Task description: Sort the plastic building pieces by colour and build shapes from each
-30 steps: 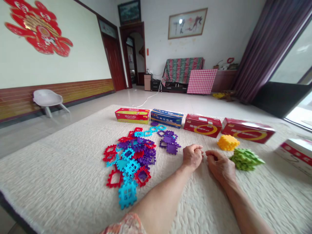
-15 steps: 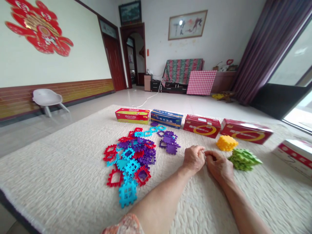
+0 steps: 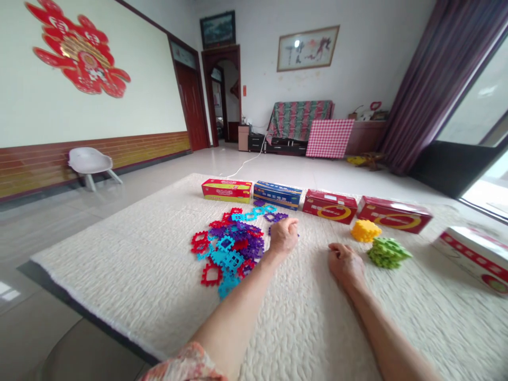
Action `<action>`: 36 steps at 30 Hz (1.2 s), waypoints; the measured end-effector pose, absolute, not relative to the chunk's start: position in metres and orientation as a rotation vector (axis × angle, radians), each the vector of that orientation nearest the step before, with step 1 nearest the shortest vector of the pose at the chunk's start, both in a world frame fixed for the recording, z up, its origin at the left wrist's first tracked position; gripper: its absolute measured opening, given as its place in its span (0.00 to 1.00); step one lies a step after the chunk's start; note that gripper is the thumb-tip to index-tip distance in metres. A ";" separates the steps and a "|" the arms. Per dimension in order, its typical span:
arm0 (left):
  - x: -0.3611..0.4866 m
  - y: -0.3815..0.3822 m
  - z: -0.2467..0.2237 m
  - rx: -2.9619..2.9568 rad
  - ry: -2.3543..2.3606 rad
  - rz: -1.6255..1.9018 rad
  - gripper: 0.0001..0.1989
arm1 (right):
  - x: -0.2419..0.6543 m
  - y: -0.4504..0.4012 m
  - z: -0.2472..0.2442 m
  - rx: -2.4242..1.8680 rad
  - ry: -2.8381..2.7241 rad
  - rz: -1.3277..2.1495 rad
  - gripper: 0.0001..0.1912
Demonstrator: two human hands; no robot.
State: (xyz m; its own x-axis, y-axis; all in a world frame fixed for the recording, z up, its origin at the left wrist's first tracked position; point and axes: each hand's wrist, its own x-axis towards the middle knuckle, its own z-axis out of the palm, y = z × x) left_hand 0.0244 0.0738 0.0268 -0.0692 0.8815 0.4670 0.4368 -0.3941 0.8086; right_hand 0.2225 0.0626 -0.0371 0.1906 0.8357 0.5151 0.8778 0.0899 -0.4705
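My left hand, fingers curled closed, is over the small group of purple interlocking plastic squares and hides most of them. My right hand is closed too, resting low over the mat just left of a green block of joined pieces. Whatever either hand holds, if anything, is hidden by the fingers. A yellow block sits behind the green one. Left of my left forearm lies a loose heap of notched squares, with cyan pieces, red frames and purple pieces.
Along the far side of the quilted mat stand a red-yellow box, a blue box and two dark red boxes. A white-and-red box is at the right. A white chair stands on the floor beyond.
My hands were together and have parted. The left moved left to the purple squares, while the right stays near the green block. The view has shifted slightly.
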 end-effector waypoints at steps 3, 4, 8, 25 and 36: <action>-0.021 0.065 0.029 1.759 1.553 1.488 0.17 | 0.180 0.046 -0.032 -1.604 -1.520 0.088 0.17; -0.036 0.061 0.029 1.807 1.607 1.470 0.16 | 0.162 0.039 -0.029 -1.496 -1.525 0.153 0.17; -0.088 0.037 0.025 2.146 1.786 1.192 0.16 | 0.093 0.007 -0.011 -1.087 -1.769 0.372 0.12; -0.112 0.011 -0.007 2.255 1.970 0.977 0.10 | 0.047 -0.038 -0.016 -0.861 -2.152 0.385 0.17; -0.113 0.015 -0.011 2.369 2.023 1.143 0.07 | 0.087 -0.014 -0.011 -1.093 -1.836 0.510 0.13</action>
State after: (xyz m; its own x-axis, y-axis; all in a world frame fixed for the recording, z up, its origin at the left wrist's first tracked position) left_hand -0.1127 0.0145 -0.0110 0.0268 0.8032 0.5950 0.9243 -0.2467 0.2914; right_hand 0.0872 -0.0142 -0.0112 -0.1936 0.8478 0.4938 0.4713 0.5218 -0.7111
